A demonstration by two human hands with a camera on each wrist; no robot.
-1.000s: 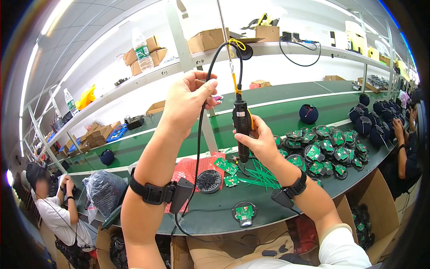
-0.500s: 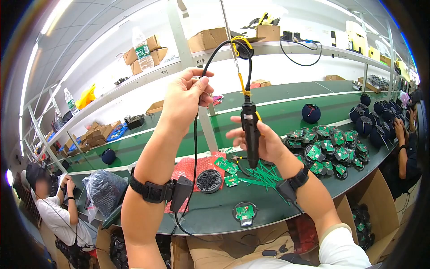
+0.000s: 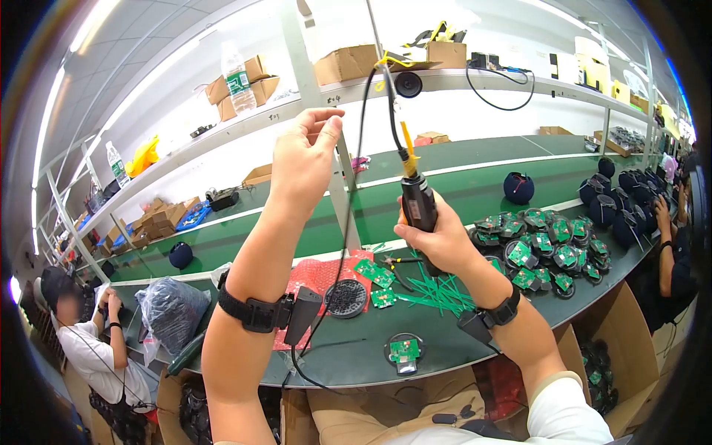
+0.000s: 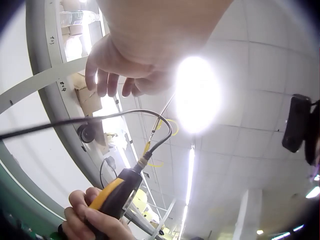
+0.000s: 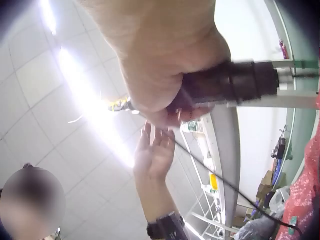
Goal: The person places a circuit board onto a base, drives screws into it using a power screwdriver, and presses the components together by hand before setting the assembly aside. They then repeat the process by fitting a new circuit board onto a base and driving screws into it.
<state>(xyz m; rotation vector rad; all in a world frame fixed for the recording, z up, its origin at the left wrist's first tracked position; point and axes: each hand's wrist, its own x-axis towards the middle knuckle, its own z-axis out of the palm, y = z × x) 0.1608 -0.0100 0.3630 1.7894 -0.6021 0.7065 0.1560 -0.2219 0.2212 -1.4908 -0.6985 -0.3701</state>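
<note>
A black electric screwdriver [image 3: 420, 206] with a yellow strip hangs from a cord. My right hand [image 3: 445, 239] grips its body, fingers wrapped round it, as the left wrist view also shows with the driver [image 4: 116, 196] tilted. The black cable [image 3: 359, 159] loops over from the driver's top and runs down past my left hand. My left hand [image 3: 302, 159] is raised to the left of the cable, fingers loosely bent and holding nothing. Below, a circuit board on a round black part [image 3: 405, 351] lies near the table's front edge.
Green boards on round parts [image 3: 545, 248] are heaped at the right. Green strips [image 3: 437, 291], pliers and a speaker grille full of small dark pieces [image 3: 345, 298] lie mid-table. Red bubble wrap [image 3: 304, 285] is beneath the grille. A seated person [image 3: 93, 341] is at the left.
My left hand has let go of the cable, which now hangs clear of its fingers. My right hand, open around the driver half a second ago, has closed on it; the driver's top now leans left.
</note>
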